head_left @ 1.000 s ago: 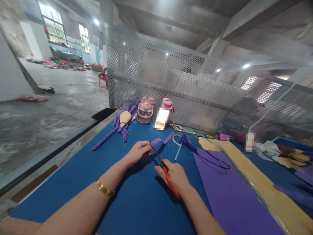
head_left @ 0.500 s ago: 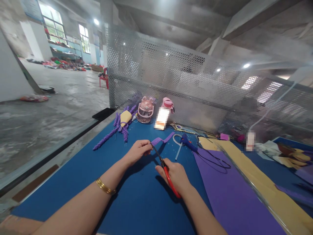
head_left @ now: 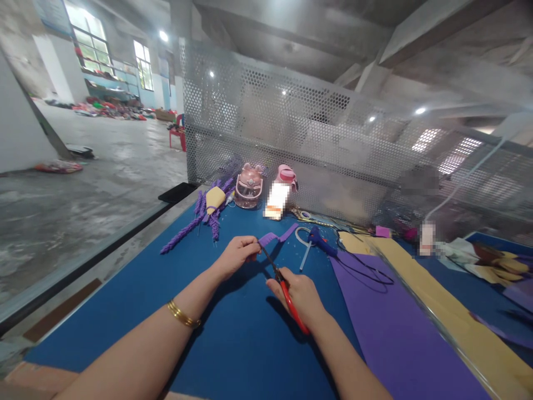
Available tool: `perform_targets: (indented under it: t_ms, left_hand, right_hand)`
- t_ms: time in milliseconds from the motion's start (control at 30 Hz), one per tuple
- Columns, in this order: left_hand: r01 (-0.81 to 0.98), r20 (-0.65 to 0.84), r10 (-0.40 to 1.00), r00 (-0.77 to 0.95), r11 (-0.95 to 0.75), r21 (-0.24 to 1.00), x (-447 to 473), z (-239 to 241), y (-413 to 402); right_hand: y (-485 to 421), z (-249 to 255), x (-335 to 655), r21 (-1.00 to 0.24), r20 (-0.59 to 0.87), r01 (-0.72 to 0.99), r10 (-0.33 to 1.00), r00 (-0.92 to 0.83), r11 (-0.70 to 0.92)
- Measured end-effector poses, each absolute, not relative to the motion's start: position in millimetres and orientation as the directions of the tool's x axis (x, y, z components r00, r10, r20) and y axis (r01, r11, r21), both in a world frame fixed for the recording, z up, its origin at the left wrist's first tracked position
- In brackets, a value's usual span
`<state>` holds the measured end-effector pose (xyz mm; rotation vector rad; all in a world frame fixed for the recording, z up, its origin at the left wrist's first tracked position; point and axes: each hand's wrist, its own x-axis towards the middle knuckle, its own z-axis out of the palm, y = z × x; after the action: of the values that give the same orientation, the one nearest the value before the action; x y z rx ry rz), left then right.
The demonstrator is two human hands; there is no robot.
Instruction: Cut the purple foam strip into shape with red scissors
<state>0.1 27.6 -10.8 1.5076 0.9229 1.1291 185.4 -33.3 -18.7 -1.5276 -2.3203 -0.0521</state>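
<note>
A narrow purple strip (head_left: 287, 233) with small cuts along one edge is pinched at its near end by my left hand (head_left: 239, 254), its free end curling away to the right. My right hand (head_left: 300, 293) grips red-handled scissors (head_left: 293, 307). The dark blades point up and left and meet the strip beside my left fingertips; whether they are apart is too small to tell. Just beyond my right hand lies a blue glue gun (head_left: 322, 242) with a pale glue stick (head_left: 305, 258) near it.
Purple braided stems (head_left: 183, 234) with a yellow piece (head_left: 215, 200) lie at the back left. A pink helmet-shaped object (head_left: 249, 188) and a blurred phone-like screen (head_left: 276, 201) stand before the perforated metal panel (head_left: 291, 119). Purple sheet (head_left: 400, 328) and yellow sheet (head_left: 449, 311) cover the blue table's right side.
Very little differs. Both hands, the strip and the scissors keep almost the same position, and the whole view has shifted slightly.
</note>
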Motion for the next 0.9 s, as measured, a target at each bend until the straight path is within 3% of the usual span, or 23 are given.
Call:
perform_targets:
  t_ms: [900]
  left_hand:
    - [-0.038, 0.185, 0.940, 0.286, -0.181, 0.983, 1.3, -10.2, 26.5]
  right_hand:
    - [-32.9, -19.9, 184.6, -0.129, 0.325, 0.910, 0.883, -0.338, 0.395]
